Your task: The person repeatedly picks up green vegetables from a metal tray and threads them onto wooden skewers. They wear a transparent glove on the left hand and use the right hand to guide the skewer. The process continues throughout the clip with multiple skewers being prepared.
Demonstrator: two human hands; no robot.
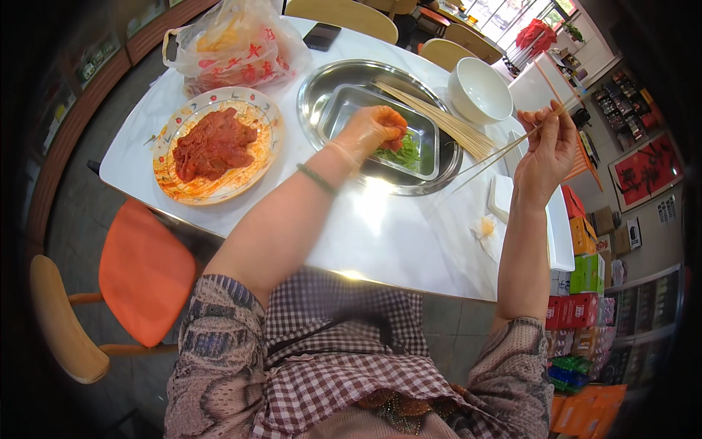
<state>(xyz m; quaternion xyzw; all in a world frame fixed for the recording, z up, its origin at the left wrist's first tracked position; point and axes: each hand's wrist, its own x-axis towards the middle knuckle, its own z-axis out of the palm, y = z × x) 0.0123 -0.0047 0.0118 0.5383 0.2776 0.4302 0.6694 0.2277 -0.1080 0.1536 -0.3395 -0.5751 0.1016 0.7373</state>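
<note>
My left hand (370,131), in a clear plastic glove smeared orange, pinches a piece of red marinated meat (396,142). It is above a rectangular metal tray (433,142) that holds chopped green vegetable (405,155). This tray sits inside a large oval steel platter (312,93). Bare and raised at the right, my right hand (548,140) grips thin wooden skewers (507,147), their ends slanting down to the left. A bundle of similar skewers (439,118) rests across the platter's rim. Sliced red meat (214,145) is heaped on a patterned oval plate (271,131) at the left.
Behind the plate stands a tied plastic bag (241,55), near a dark phone (322,37). A white bowl (480,90) is beyond the platter. Crumpled tissue (485,228) lies at the table's (351,241) right side. An orange-seated chair (145,274) is at the left, stacked boxes (587,274) at the right.
</note>
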